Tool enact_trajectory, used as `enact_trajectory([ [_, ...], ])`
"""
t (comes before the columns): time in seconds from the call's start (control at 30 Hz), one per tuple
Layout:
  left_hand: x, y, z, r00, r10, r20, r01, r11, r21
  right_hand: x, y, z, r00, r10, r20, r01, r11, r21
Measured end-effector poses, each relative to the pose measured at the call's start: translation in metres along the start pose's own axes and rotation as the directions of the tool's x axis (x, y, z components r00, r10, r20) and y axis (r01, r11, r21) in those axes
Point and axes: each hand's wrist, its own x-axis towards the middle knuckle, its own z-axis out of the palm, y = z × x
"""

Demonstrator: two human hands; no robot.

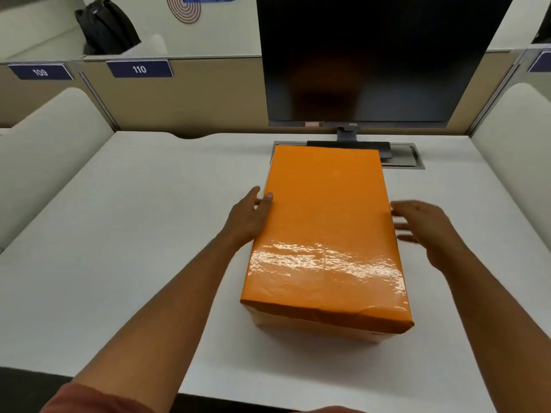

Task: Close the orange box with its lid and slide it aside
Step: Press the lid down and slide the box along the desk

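A glossy orange box (325, 234) stands in the middle of the white desk (119, 234), its orange lid seated flat on top and covering it. My left hand (253, 216) rests against the box's left side, thumb on the lid's edge and fingers down along the side. My right hand (429, 231) is beside the box's right side, fingers spread and blurred, and I cannot tell whether it touches the box.
A dark monitor (372, 61) on its stand (348, 144) sits directly behind the box. Padded white dividers (44, 150) flank the desk on both sides. A black backpack (104, 25) lies on the far desk behind the partition.
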Motion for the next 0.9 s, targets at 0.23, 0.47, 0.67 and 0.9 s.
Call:
enact_trajectory([
  [0.23,-0.012,-0.030,-0.034,0.859,-0.233,0.455,0.364,0.904,-0.225,-0.015,0.024,-0.002,0.903,0.221,0.368,-0.236,0.972,-0.005],
  [0.47,-0.003,-0.029,-0.054,0.946,-0.244,0.215,0.308,0.883,-0.354,0.005,-0.001,0.028,0.893,0.066,0.446,-0.077,0.997,0.005],
  [0.67,0.002,-0.046,-0.085,0.942,-0.329,0.058,0.316,0.821,-0.476,0.021,-0.029,0.081,0.868,-0.008,0.496,-0.014,0.999,0.041],
  [0.9,0.005,-0.089,-0.145,0.911,-0.406,-0.070,0.327,0.815,-0.478,0.022,-0.067,0.172,0.846,-0.086,0.526,0.056,0.996,0.072],
])
